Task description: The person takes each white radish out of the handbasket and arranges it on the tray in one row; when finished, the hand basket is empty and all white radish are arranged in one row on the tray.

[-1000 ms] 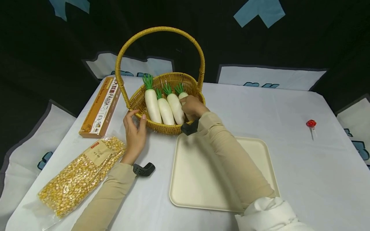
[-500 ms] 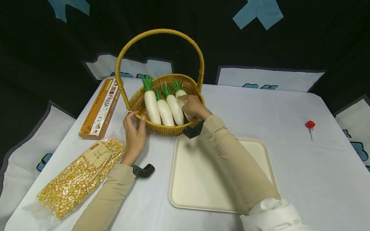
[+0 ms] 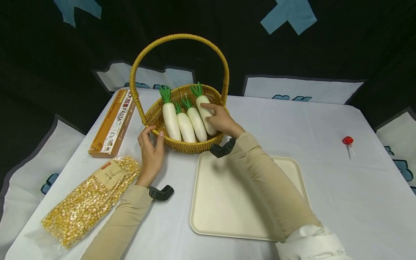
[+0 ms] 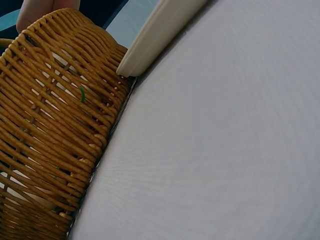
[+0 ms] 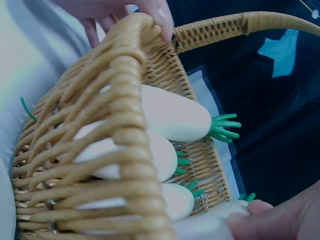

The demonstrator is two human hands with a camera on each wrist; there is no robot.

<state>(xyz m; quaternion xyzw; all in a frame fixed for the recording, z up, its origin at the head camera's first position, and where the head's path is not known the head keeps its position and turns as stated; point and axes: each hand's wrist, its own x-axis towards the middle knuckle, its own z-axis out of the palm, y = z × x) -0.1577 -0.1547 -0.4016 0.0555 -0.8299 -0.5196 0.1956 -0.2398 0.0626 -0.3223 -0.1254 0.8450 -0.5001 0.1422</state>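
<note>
A yellow wicker basket with a tall arched handle holds several white radishes with green tops, lying side by side. My right hand grips the rightmost radish, thumb and fingers on opposite sides of it. That radish leans inside the basket, its leaves over the far rim. On the basket's near left rim, my left hand pinches the wicker between thumb and fingers. The right wrist view shows this left hand at the rim too. Only the basket's woven side fills the left wrist view's left part.
A cream tray lies in front of the basket, beneath my right forearm. To the left are an orange pasta box and a clear bag of corn kernels. A red lollipop lies far right on the white-covered table.
My right hand has shifted slightly right, and the rightmost radish has risen, its leaves moving up to the far rim. My left hand stays at the basket rim.
</note>
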